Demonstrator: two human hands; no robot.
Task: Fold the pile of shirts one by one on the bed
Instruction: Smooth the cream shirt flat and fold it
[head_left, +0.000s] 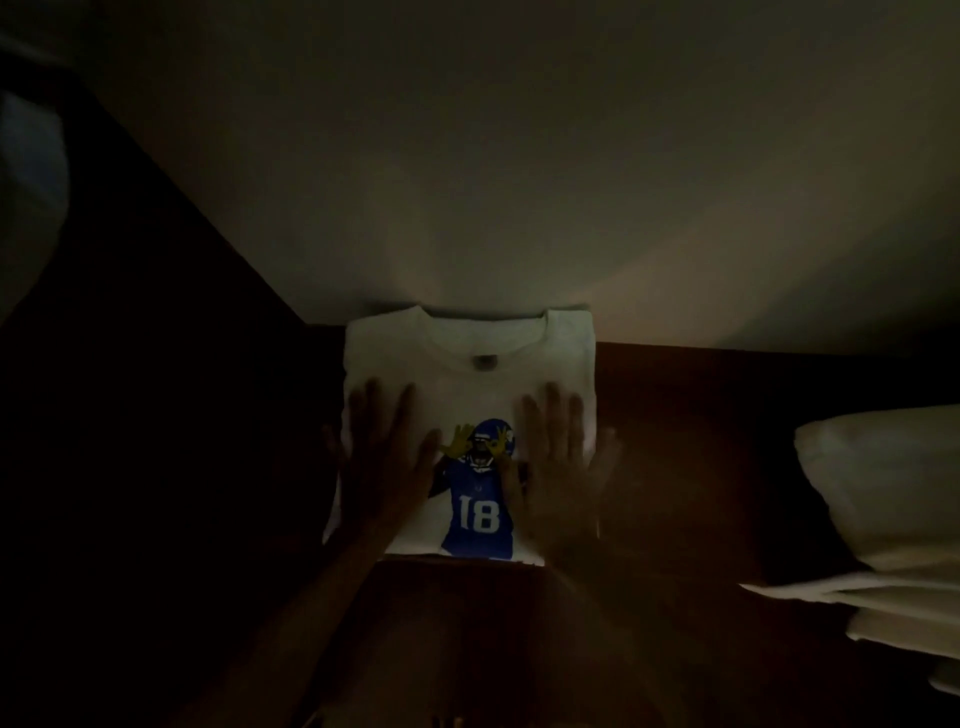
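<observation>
The room is dim, so much stays in shadow. Nearest, two forearms reach forward over the dark reddish-brown cover (670, 467) of the bed. The left hand (382, 470) lies flat, fingers straight and spread, pressing on the left half of a folded white shirt (470, 364). The right hand (563, 475) lies the same way on the right half, fingers straight, palm down, its outer fingers at the shirt's right edge; it looks slightly blurred. Between the hands shows a print of a player in a blue jersey numbered 18. The shirt is folded to a neat rectangle, collar at its far edge, which overlaps a pale sheet (519, 182) covering the far part of the bed. Toward the right edge sits a stack of white folded fabric (893, 519), well apart from the shirt.
</observation>
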